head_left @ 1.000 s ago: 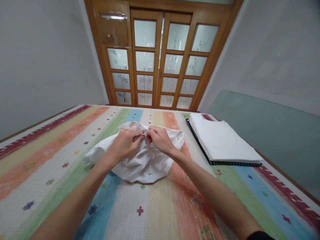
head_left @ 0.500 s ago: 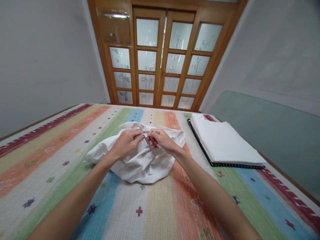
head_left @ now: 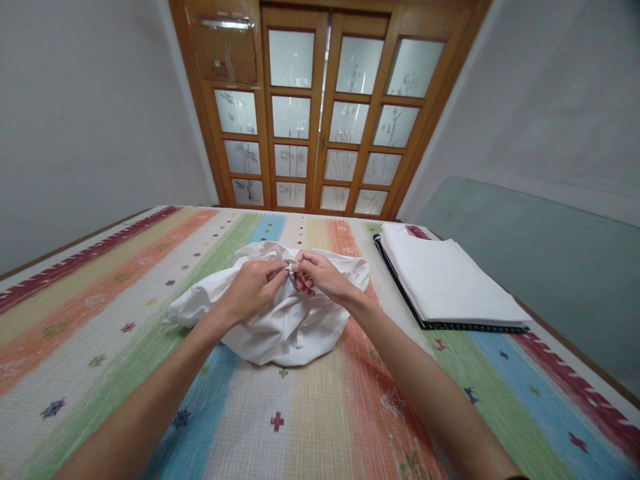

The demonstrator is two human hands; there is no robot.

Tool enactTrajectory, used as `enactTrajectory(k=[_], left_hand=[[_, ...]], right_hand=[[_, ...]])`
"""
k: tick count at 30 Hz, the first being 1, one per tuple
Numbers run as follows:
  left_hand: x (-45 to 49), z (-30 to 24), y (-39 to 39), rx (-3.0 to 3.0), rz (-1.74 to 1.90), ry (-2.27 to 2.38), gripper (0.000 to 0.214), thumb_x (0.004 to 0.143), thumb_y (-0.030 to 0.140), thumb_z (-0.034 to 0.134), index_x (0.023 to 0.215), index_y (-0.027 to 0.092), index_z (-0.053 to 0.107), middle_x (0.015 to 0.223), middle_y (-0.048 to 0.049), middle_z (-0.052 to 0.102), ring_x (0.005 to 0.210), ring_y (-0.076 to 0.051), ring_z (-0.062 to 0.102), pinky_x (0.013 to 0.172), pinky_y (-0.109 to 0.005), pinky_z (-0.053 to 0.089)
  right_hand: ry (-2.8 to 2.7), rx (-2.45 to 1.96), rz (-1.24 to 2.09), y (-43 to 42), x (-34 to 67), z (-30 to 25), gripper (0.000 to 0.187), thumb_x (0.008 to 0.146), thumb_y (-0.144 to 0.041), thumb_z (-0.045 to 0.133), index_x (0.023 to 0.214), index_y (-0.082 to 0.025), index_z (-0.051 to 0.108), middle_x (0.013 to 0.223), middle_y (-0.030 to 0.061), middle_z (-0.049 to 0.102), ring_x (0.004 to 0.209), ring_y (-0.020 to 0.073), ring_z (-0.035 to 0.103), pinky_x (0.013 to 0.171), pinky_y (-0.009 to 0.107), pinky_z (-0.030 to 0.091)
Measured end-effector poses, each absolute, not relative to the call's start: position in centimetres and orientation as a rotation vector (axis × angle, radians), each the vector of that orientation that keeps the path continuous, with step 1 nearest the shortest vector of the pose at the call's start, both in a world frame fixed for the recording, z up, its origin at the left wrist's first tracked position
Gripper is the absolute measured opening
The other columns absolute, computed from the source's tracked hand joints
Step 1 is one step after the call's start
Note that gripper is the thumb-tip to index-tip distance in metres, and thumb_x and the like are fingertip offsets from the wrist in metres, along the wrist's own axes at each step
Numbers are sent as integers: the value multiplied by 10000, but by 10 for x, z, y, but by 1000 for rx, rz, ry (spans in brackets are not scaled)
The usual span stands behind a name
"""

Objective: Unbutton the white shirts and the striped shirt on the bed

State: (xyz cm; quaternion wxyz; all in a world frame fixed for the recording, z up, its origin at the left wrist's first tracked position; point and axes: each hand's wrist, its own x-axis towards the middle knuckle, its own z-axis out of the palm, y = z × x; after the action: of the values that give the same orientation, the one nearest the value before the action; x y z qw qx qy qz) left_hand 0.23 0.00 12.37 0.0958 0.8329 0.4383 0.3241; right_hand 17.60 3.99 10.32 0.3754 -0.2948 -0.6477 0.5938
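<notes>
A crumpled white cloth (head_left: 295, 333) is lying in a loose, wrinkled heap in front of me, and both my hands are meeting over its upper middle. My left hand (head_left: 255, 283) is nearly closed, its thumb and forefinger pinching a small white bit of the cloth. My right hand (head_left: 323, 275) is pinching at the same spot from the other side, thumb against forefinger, its remaining fingers curling loosely beneath. The fingertips are almost touching, and I cannot tell whether that small bit is an edge, a corner or a fastening. My forearms are reaching in from the lower corners of the view.

Under the heap, a striped cover (head_left: 255, 427) is spreading out in green, blue, cream, yellow and orange bands dotted with little crosses and stars. To the right, well apart from the heap, a folded white cloth (head_left: 455, 283) is lying flat on a black piece with small white marks (head_left: 470, 327), whose edge is showing along two sides. Beyond the cover's right edge, a pale green panel (head_left: 540, 247) is standing against the wall (head_left: 550, 100). At the far end, wood-framed glass doors (head_left: 323, 133) are rising.
</notes>
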Motion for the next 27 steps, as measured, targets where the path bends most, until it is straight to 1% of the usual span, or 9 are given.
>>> enactTrajectory(k=[5,9,13,16,18,21,24,27], left_hand=[[4,124,-2,2419,979,1274,291,909,255,468,859,185,747,812,-33,745,724,-164,643,727,-273,456],[5,124,-4,2380,986,1250,280,888,230,490,843,209,765,801,-8,754,680,-145,638,670,-248,453],[4,124,-5,2294,1022,1284,216,846,310,591,812,205,776,754,-5,754,639,-139,626,591,-225,437],[5,123,-5,2187,1051,1284,258,842,381,615,780,194,781,704,-12,746,614,-134,618,551,-213,424],[5,122,-4,2161,1059,1283,268,833,398,625,788,188,786,699,-18,746,595,-131,607,528,-210,412],[5,120,-2,2185,1050,1271,250,821,380,636,827,182,789,728,-26,754,596,-130,604,514,-205,402],[5,118,-1,2214,1065,1251,218,812,340,642,825,176,784,741,-27,757,613,-132,616,527,-204,415],[6,116,-2,2227,1088,1259,189,801,313,648,814,179,781,731,-26,755,616,-137,624,548,-214,441]], right_hand=[[-1689,-770,1496,39,176,103,119,774,-252,496,684,-213,428,467,-74,543,362,75,434,360,167,324],[-1737,-760,1494,39,178,104,95,749,-228,492,687,-216,420,467,-75,552,380,81,468,385,171,356],[-1764,-706,1567,38,181,106,93,738,-242,517,698,-209,440,496,-67,569,398,80,484,391,168,357],[-1752,-728,1619,37,183,108,103,719,-250,537,692,-208,447,501,-68,564,398,78,482,381,164,350],[-1747,-763,1610,37,185,108,98,719,-248,524,678,-209,443,497,-69,557,394,76,478,379,164,361],[-1759,-802,1571,38,185,108,86,732,-234,491,666,-208,444,498,-65,559,387,74,478,369,160,368],[-1757,-813,1542,39,185,107,84,720,-228,499,653,-204,455,481,-68,550,376,74,476,358,157,370],[-1778,-800,1511,40,185,107,92,724,-238,511,649,-201,473,487,-64,562,388,80,494,372,167,407]])
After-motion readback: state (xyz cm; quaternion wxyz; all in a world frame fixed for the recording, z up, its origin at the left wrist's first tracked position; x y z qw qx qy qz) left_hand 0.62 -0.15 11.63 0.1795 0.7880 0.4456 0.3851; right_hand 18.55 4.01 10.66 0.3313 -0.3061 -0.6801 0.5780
